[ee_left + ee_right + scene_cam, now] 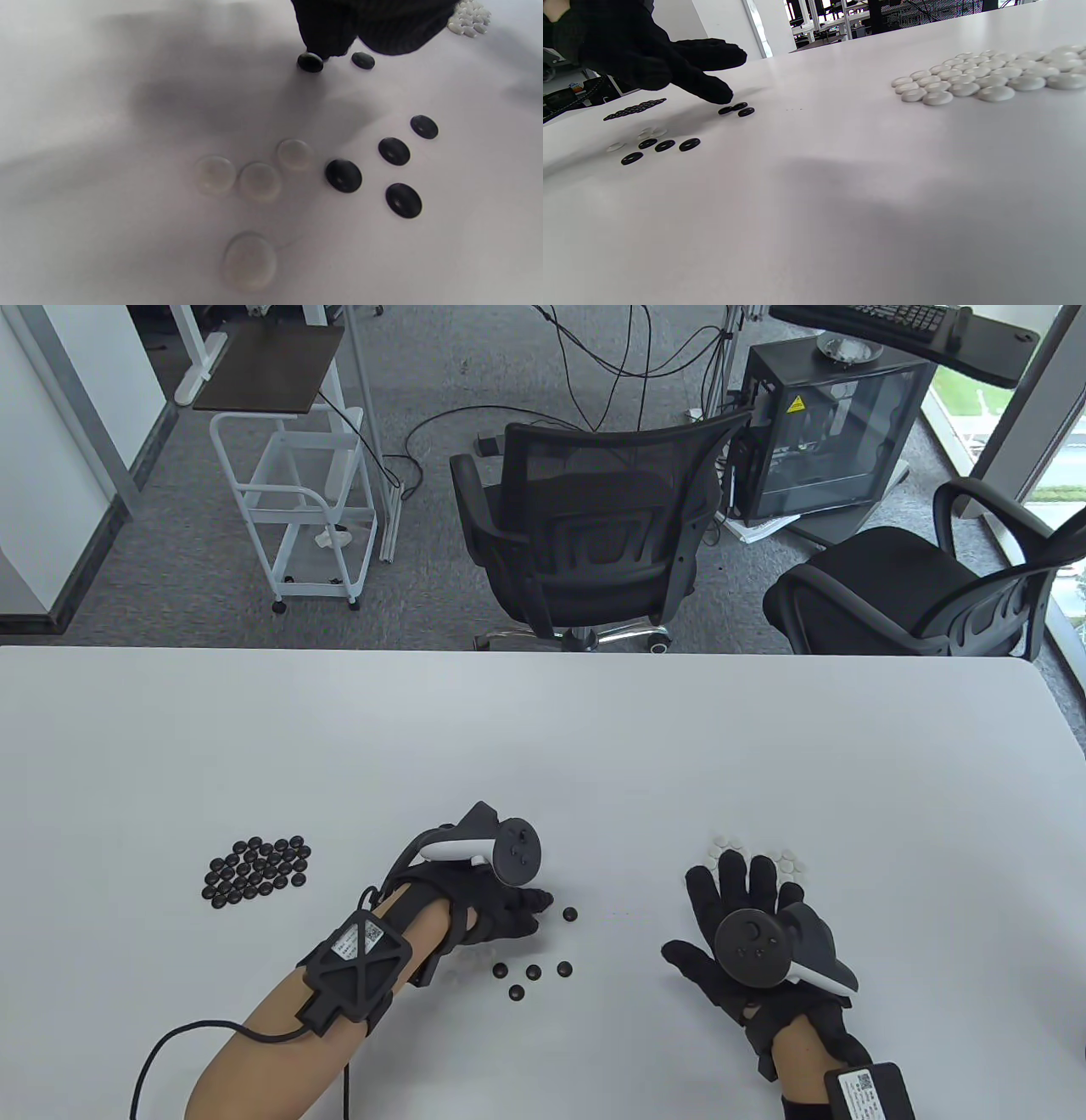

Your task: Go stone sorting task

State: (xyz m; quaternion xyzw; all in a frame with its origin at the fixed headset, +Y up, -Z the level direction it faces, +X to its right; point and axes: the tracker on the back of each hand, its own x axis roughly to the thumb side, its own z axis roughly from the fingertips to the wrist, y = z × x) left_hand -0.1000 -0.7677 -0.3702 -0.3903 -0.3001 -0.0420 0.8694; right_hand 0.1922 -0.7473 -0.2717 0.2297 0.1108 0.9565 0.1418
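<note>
Black Go stones lie in three places on the white surface. A tidy cluster of black stones sits well to the left of the left hand. Four loose black stones lie just on the near side of that hand, and beside them, in the left wrist view, four white stones that barely show against the surface. The left hand's fingertip touches one black stone, with another black stone just beside it; the fingers reach out nearly straight and hold nothing. The right hand rests flat with its fingers spread, its fingertips at the patch of white stones. No writing can be read.
</note>
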